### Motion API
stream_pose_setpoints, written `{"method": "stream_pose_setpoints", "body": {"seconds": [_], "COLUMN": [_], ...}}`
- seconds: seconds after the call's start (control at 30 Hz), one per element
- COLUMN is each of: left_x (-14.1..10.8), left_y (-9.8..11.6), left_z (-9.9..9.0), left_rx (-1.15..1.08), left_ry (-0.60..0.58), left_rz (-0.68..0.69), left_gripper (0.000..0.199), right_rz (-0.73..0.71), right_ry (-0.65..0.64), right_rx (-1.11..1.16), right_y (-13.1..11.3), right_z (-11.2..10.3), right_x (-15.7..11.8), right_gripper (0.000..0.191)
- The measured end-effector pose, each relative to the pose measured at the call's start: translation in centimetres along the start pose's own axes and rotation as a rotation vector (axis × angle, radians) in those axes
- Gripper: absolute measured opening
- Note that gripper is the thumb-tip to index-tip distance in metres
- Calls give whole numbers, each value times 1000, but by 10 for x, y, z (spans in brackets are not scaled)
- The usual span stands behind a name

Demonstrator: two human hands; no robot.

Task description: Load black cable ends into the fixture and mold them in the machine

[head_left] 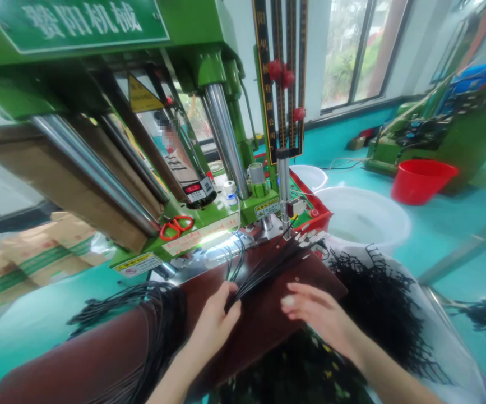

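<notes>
A bundle of thin black cables [263, 269] with pale connector ends lies across the brown work board [322, 280]. My left hand [217, 314] is closed around the near end of this bundle. To the right of the bundle, my right hand [318, 314] hovers over the board with its fingers stretched out and apart. A small pale spot shows at its fingertips; I cannot tell what it is. More black cables [158, 320] drape over the board's left part. Behind the board, a few cables run up to the lit metal plate of the green press [213, 216].
Orange-handled scissors [176, 227] rest on the press. At right, a pile of black branched parts [377, 303] lies on white sheeting. Beyond stand a white tub [364, 216] and a red bucket [421, 182]. Brown sacks [36, 252] are at left. A person is partly visible behind the press.
</notes>
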State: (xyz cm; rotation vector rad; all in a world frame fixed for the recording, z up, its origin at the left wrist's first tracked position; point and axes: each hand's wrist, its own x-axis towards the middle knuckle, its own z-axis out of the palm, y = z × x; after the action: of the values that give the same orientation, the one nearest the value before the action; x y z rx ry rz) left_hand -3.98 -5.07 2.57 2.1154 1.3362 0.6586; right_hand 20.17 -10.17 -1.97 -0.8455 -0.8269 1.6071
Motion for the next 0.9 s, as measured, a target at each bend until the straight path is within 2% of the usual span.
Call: {"method": "stream_pose_setpoints", "body": {"seconds": [0.07, 0.13, 0.17, 0.27, 0.33, 0.43, 0.57, 0.63, 0.73, 0.83, 0.9], "left_x": [-4, -8, -10, -13, -10, 6, 42, 58, 72, 75, 75], "left_y": [3, 5, 5, 5, 8, 25, 64, 80, 89, 87, 83], "left_z": [1, 6, 9, 20, 25, 29, 34, 38, 45, 50, 51], "left_rx": [-40, -60, -65, -84, -110, -215, -500, -602, -653, -679, -699], "left_ry": [-42, -79, -95, -135, -169, -271, -473, -526, -501, -423, -390], "left_rz": [-14, -27, -31, -13, 6, 24, -8, -22, -57, -97, -105], "left_gripper": [11, 11, 11, 13, 14, 14, 19, 20, 23, 23, 23], "right_rz": [14, -71, -128, -248, -272, -265, -236, -218, -263, -305, -306], "right_ry": [-196, -277, -276, -206, -164, -105, -55, -42, 69, 180, 204], "right_rx": [314, 476, 501, 440, 347, 231, 156, 117, 33, -32, -39], "right_y": [6, 2, -5, -31, -46, -55, -52, -49, -45, -43, -41], "right_z": [19, 30, 33, 38, 38, 36, 31, 25, 14, 3, -1], "right_x": [17, 34, 41, 51, 49, 39, 31, 31, 32, 33, 34], "right_gripper": [60, 72, 71, 41, 26, 23, 24, 26, 27, 14, 9]}}
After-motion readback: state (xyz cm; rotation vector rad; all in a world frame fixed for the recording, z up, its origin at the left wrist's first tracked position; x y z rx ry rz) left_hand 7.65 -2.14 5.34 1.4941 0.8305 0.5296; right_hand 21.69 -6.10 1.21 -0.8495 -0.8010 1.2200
